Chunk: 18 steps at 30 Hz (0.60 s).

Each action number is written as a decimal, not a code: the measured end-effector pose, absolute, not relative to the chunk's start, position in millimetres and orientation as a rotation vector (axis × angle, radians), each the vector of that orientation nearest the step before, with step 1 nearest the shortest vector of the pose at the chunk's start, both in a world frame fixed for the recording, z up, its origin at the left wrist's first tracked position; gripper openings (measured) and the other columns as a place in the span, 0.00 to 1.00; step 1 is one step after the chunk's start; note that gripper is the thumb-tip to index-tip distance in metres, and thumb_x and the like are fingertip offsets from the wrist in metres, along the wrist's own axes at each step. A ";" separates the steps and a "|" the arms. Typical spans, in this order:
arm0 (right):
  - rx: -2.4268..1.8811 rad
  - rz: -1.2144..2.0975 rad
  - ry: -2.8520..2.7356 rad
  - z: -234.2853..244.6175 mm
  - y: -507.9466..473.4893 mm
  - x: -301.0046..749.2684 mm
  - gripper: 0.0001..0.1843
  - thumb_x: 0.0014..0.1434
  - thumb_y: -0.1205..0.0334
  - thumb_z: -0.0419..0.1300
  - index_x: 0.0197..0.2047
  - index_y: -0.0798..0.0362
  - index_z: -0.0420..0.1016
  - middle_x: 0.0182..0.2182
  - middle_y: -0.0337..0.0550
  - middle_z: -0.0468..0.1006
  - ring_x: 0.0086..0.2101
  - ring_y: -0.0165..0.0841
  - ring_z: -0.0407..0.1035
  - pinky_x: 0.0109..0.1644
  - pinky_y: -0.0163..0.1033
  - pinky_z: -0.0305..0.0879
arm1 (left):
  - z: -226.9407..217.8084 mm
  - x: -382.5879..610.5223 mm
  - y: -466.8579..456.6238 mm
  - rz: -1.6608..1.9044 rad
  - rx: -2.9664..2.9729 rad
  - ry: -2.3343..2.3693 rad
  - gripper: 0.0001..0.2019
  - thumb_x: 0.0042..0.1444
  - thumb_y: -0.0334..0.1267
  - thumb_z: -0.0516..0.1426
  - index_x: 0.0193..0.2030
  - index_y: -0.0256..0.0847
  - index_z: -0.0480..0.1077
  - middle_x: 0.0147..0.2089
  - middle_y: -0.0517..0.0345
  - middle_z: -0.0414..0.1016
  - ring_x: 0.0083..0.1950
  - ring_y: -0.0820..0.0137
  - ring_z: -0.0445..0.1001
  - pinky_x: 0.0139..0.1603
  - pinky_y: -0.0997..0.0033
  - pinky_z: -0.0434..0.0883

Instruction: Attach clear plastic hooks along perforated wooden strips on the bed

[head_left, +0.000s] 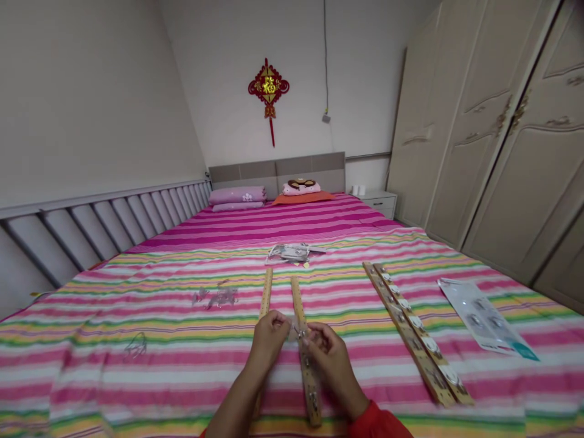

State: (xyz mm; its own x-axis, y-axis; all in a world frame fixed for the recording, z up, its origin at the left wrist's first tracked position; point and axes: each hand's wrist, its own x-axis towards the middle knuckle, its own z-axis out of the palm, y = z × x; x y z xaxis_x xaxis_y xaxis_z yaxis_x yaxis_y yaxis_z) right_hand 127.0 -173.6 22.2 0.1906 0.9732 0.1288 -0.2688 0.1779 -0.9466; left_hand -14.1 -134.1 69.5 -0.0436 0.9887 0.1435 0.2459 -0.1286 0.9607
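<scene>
— Red sleeve (378, 421) nearest us; our fingers?
— Our left hand (269, 336) pinches a small clear piece (291, 332) over the wooden strip (309, 382); our right hand (332, 360) curls beside it, grip unclear. Another strip (266, 293) lies left.

The left hand (270, 336) hides part of a wooden strip (266, 292). The piece (292, 330) it pinches is too small to identify. The wardrobe (511, 164) runs off the right edge.

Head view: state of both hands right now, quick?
Left hand: pinched closed on a small clear piece.
Right hand: curled at the wooden strip; cannot tell whether it holds anything.
</scene>
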 end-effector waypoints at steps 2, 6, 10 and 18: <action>-0.981 1.054 -0.985 30.5 -180.8 122.1 0.21 0.38 0.55 0.71 0.37 0.53 0.75 0.24 0.35 0.71 0.23 0.27 0.61 0.25 0.32 0.59 | 70.8 -10.5 -141.2 1.207 1.557 1.384 0.07 0.40 0.40 0.58 0.19 0.41 0.66 0.18 0.63 0.66 0.23 0.73 0.65 0.25 0.75 0.60; -0.987 1.040 -1.020 32.5 -190.4 119.5 0.18 0.41 0.59 0.69 0.37 0.53 0.75 0.23 0.35 0.70 0.24 0.29 0.62 0.27 0.33 0.60 | 75.0 -6.0 -154.3 1.113 1.690 1.401 0.07 0.42 0.39 0.57 0.19 0.41 0.65 0.17 0.65 0.64 0.21 0.74 0.61 0.23 0.76 0.57; -0.960 1.097 -0.993 29.9 -200.8 122.2 0.18 0.43 0.61 0.66 0.40 0.53 0.75 0.23 0.35 0.71 0.24 0.28 0.63 0.27 0.33 0.60 | 77.4 -5.8 -165.0 0.995 1.799 1.353 0.06 0.44 0.37 0.56 0.20 0.41 0.64 0.19 0.65 0.64 0.22 0.74 0.62 0.25 0.76 0.58; -0.882 1.292 -0.896 34.5 -214.6 125.9 0.23 0.41 0.54 0.69 0.41 0.56 0.76 0.19 0.33 0.71 0.18 0.27 0.64 0.22 0.33 0.60 | 85.4 -3.4 -184.9 0.894 1.974 1.281 0.04 0.45 0.36 0.58 0.23 0.41 0.71 0.23 0.60 0.72 0.27 0.71 0.68 0.29 0.75 0.60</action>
State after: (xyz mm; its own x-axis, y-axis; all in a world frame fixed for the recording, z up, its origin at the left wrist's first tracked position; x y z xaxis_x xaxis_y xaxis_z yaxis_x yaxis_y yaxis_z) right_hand 125.9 -214.6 34.5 0.0645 0.9965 0.0526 -0.3988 0.0741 -0.9140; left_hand -3.4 -184.9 85.4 0.3023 0.9305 0.2070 0.5151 -0.3422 0.7859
